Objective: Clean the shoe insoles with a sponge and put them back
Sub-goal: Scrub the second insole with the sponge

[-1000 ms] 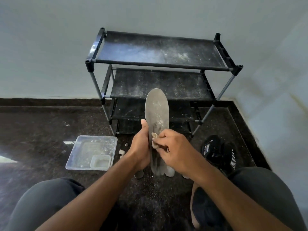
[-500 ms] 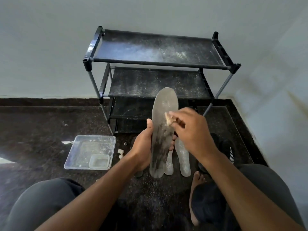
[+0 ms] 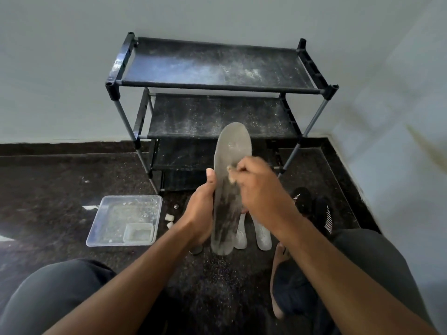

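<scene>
A long grey insole [image 3: 232,151] stands upright in front of me, dusty and dark-streaked in its lower half. My left hand [image 3: 202,209] grips its left edge, thumb up along the side. My right hand [image 3: 260,192] pinches a small beige sponge piece [image 3: 231,174] against the middle of the insole. Two more pale insoles [image 3: 262,234] lie on the floor just behind and right of the held one, partly hidden by it. A pair of black shoes with white stripes [image 3: 319,209] sits on the floor to the right.
A dusty black three-tier shoe rack [image 3: 217,68] stands against the wall ahead. A clear plastic tray [image 3: 104,223] holding a smaller container lies on the dark floor at left, with two small white bits [image 3: 169,220] beside it. My knees and a bare foot [image 3: 279,257] frame the bottom.
My right hand with the sponge went up the insole from its middle towards the top, then came back down a little. The left hand keeps the insole upright.
</scene>
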